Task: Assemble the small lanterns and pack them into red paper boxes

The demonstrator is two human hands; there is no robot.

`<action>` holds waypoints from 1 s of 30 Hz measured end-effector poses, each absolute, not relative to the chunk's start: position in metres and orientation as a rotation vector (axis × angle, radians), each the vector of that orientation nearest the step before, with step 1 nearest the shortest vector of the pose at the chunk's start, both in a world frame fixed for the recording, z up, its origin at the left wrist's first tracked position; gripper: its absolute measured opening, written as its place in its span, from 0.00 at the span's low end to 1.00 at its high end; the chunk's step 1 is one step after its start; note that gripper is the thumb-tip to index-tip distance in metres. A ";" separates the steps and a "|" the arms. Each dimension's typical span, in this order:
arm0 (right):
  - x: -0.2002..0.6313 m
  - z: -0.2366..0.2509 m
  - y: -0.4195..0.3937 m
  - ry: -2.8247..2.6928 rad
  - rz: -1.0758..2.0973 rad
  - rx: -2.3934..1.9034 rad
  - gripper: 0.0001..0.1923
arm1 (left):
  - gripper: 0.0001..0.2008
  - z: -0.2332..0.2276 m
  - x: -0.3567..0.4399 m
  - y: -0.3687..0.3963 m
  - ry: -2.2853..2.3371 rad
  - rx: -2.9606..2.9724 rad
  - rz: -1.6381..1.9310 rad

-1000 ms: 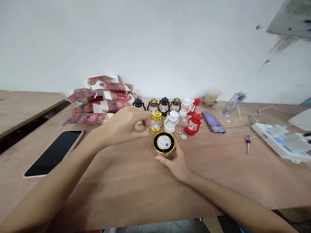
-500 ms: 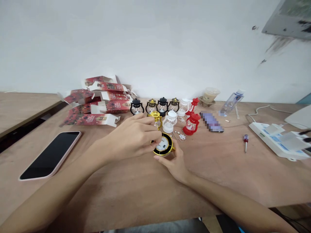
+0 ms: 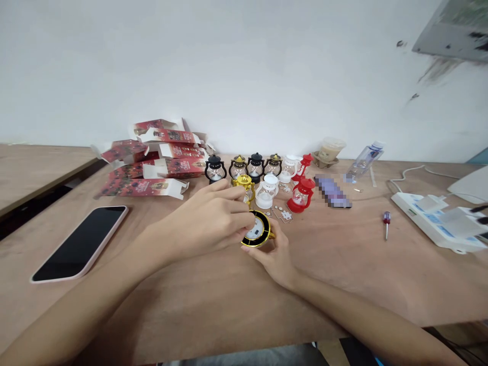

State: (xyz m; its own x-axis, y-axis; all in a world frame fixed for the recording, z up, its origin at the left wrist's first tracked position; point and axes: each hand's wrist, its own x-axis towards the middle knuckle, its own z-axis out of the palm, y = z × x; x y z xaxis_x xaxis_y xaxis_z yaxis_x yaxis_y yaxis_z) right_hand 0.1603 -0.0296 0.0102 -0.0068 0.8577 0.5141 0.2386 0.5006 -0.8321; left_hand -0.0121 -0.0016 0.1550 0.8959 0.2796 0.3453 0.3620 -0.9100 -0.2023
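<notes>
A small gold lantern [image 3: 260,233] is turned with its underside facing me, showing a black ring with gold trim around a white middle. My right hand [image 3: 281,259] grips it from the right, thumb along the near edge. Over the left part of that underside, my left hand [image 3: 217,218] has its fingers pinched together against the white middle. Whatever those fingertips hold, if anything, is hidden. Just behind stand an upright gold lantern [image 3: 245,186], a white lantern [image 3: 266,193] and a red lantern [image 3: 301,195].
Red printed boxes [image 3: 152,187] are heaped at the back left, above a phone [image 3: 80,244]. Small loose parts [image 3: 284,214] lie by the red lantern. Rightward are a screwdriver [image 3: 386,223], a power strip [image 3: 427,218], a bottle [image 3: 366,161] and a drink cup [image 3: 331,150].
My left fingertips have shifted slightly on the lantern's underside, and its face has tilted a little. My right hand keeps its hold.
</notes>
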 end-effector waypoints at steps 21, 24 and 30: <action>0.162 0.008 -0.029 -1.565 0.598 -0.961 0.27 | 0.14 0.161 -0.015 -0.006 -0.562 -2.939 -0.347; 0.162 0.007 -0.029 -1.568 0.601 -0.964 0.28 | 0.16 0.160 -0.015 -0.005 -0.592 -2.950 -0.337; 0.161 0.006 -0.028 -1.565 0.619 -0.966 0.28 | 0.16 0.160 -0.014 -0.006 -0.559 -2.936 -0.297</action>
